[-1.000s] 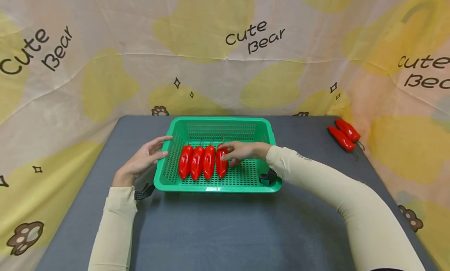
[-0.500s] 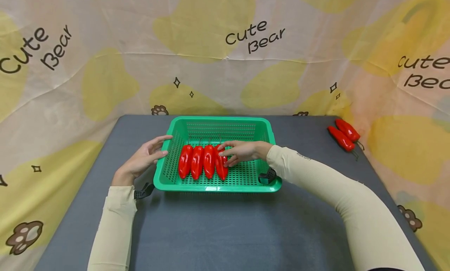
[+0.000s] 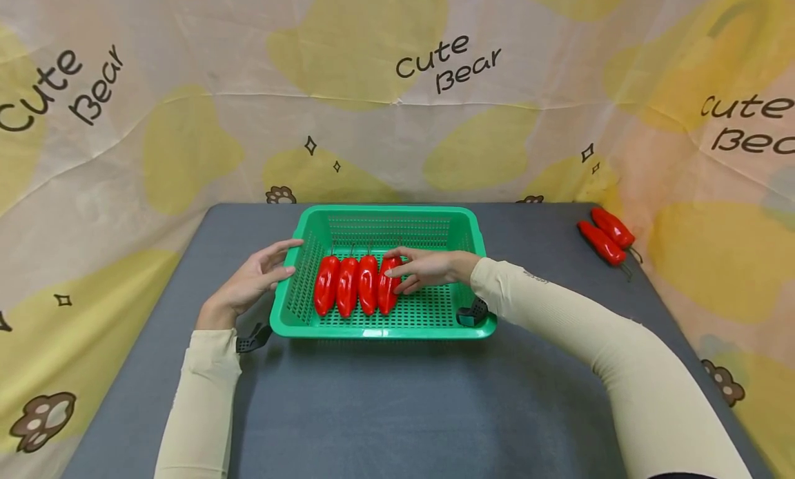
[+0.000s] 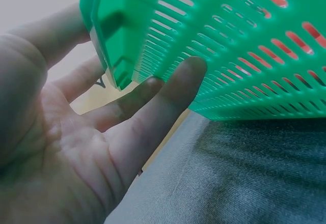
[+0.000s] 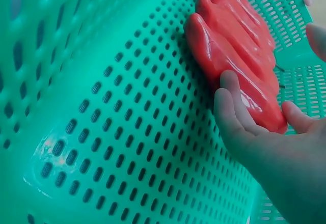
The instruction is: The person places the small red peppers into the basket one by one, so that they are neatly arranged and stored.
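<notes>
Sleeves [image 3: 201,403], two, reach over the grey bench [image 3: 373,410] to one green basket [image 3: 385,333], where the left hand [image 3: 248,282], loosely spread, touches the left side and the right hand [image 3: 428,268], fingers apart and nearly straight, touches the rightmost of four red peppers [image 3: 346,288] lying side by side inside. Only the left wrist view shows a fingertip against the slotted outer wall, red glimpsed through it, while the right wrist view shows two fingertips close together at that pepper's flank, partly covered in the head view. Beyond, two loose peppers [image 3: 602,243], seen by the head view alone, lie at the bench's far right, before patterned cloth [image 3: 397,141].
</notes>
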{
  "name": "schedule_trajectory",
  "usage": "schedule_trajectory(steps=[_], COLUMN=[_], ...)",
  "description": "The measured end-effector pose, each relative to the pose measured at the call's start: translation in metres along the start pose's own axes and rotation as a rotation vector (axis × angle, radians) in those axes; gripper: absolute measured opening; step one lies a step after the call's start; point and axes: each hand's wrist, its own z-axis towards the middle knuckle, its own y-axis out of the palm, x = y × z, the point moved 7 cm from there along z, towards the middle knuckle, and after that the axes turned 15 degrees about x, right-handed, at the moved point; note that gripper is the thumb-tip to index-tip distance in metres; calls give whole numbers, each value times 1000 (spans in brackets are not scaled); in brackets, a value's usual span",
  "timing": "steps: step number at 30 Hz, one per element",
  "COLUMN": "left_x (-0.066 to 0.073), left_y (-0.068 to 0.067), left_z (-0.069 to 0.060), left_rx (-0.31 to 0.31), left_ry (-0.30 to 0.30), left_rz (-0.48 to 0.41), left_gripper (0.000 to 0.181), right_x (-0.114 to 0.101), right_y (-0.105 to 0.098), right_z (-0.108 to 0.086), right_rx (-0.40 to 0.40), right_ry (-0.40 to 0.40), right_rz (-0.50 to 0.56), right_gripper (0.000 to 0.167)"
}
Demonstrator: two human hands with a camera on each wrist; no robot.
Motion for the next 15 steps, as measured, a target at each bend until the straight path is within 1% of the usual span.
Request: schedule_trajectory(steps=[4, 11, 15], left_x=[1, 1, 1], left_y=[0, 0, 0], left_z=[-1, -1, -1], left_rx=[-2, 0, 3], left_ry=[2, 0, -3], left_rz=[-6, -11, -4], left_gripper=[60, 60, 60], right_x=[0, -2, -2], right_y=[-1, -1, -2], right_z=[-2, -2, -3], right_rx=[-1, -12, -10], right_ry=[-14, -37, -54], right_rz=[-43, -63, -105], right_gripper=[69, 77, 79])
